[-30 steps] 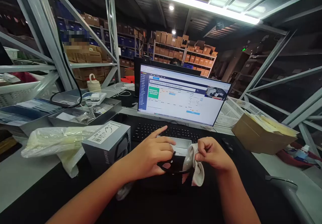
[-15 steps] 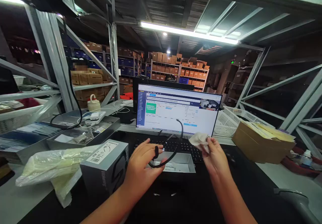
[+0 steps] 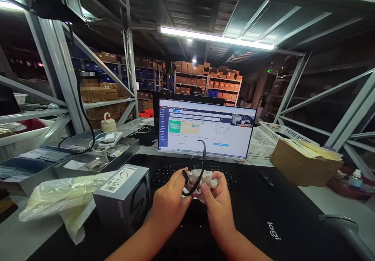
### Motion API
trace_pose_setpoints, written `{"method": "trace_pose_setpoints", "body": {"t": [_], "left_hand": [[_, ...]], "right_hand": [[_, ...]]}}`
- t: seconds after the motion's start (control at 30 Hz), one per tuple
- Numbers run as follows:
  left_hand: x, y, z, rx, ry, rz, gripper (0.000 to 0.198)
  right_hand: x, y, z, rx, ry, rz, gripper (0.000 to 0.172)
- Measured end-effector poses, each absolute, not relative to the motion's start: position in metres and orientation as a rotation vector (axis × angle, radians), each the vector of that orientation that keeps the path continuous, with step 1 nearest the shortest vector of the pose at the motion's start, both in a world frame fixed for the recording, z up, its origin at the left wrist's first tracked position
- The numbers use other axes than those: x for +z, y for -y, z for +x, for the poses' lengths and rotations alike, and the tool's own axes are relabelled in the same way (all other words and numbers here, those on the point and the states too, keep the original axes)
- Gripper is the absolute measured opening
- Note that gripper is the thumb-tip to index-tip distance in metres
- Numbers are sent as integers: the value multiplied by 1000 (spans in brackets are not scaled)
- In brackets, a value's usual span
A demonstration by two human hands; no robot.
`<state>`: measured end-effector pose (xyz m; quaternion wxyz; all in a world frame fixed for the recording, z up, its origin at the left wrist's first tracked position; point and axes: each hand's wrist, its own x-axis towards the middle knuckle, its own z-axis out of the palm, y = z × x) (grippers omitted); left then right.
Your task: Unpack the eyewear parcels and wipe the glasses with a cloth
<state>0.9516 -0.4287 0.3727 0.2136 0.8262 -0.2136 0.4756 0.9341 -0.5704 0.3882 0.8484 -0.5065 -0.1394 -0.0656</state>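
Observation:
Black neckband headphones (image 3: 203, 156) stand in front of the monitor, their thin curved band rising above my fingers. My left hand (image 3: 170, 198) is closed around one end of the band. My right hand (image 3: 218, 202) pinches a crumpled whitish cloth (image 3: 207, 176), which is pressed against the headphones. Part of the band and cloth is hidden behind my fingers. To the left of my left hand stands a grey product box (image 3: 124, 183) with a white label and a picture of a looped headset.
A monitor (image 3: 205, 132) and keyboard (image 3: 166, 171) lie ahead on a black desk mat. Clear plastic wrapping (image 3: 61, 194) and grey trays are on the left. A mouse (image 3: 266, 178), a cardboard box (image 3: 301, 167), white baskets and a grey handheld device (image 3: 342, 229) are on the right.
My right hand has moved left and down, bringing the cloth against the headphones. My left hand has closed in, and the band has turned. The small open tray beneath is now mostly hidden.

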Motion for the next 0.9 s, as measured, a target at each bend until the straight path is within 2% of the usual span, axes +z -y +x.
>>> {"method": "trace_pose_setpoints", "body": {"t": [0.1, 0.23, 0.37, 0.6, 0.7, 0.9], "left_hand": [[377, 426, 953, 1215, 531, 2264, 38], [383, 424, 956, 1026, 405, 2202, 29], [385, 425, 955, 1031, 382, 2205, 23], [383, 428, 952, 995, 388, 2234, 23], [384, 429, 952, 986, 391, 2241, 23], [379, 434, 951, 1085, 362, 2410, 27]], "right_hand": [[392, 584, 939, -182, 275, -1136, 45], [401, 606, 952, -235, 226, -1156, 61], [404, 614, 960, -146, 198, -1086, 47], [406, 608, 955, 16, 258, -882, 35], [409, 615, 960, 88, 267, -821, 33], [402, 603, 962, 17, 254, -806, 33]]}}
